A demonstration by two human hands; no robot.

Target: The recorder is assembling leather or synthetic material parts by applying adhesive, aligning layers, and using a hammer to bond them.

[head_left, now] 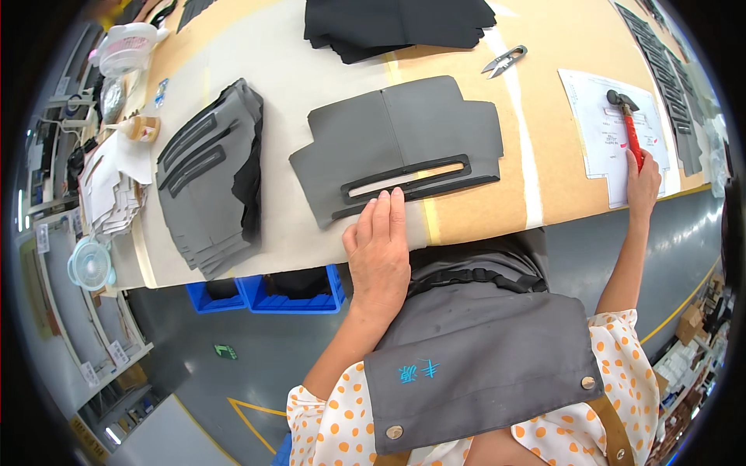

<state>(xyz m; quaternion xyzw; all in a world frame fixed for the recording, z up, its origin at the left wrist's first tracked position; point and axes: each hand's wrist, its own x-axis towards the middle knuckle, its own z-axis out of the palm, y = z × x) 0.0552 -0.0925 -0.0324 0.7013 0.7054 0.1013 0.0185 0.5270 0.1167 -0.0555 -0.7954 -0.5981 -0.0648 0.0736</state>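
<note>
Clasping a hammer (632, 133), the right hand (643, 185) reaches outward; the left hand (379, 252), its grip unclenched, touches a panel (398, 136).

Lays left hand (379, 260) palm down, with fingers (381, 216) close together, pointing ahead, and thumb seemingly tucked beneath, hard to make out. Slants left forearm (351, 348) forward and inward. Stretches right forearm (631, 260) well out to the side, with right hand (643, 185) curled into a grip.

Showing grey on the panel (388, 128), black on its trim (443, 186), red on the hammer handle (632, 138), orange dots over white on the sleeves (336, 419).
</note>
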